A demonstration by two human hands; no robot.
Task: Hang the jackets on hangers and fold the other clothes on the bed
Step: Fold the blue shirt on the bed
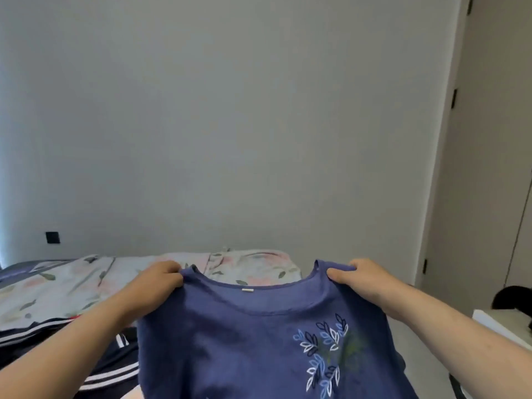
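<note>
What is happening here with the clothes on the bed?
A person holds a blue top up by its shoulders, the left hand pinching one and the right hand the other, over the bed. It is spread open, not yet folded. A dark garment with white stripes lies on the bed at the left.

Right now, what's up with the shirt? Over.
Left hand, right hand grip blue shirt at shoulders. Held up over bed. Striped dark clothes beside, not blocking.

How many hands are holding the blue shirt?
2. The left hand grips the blue shirt at its shoulder on the left of the picture. The right hand grips the other shoulder, on the right.
</note>
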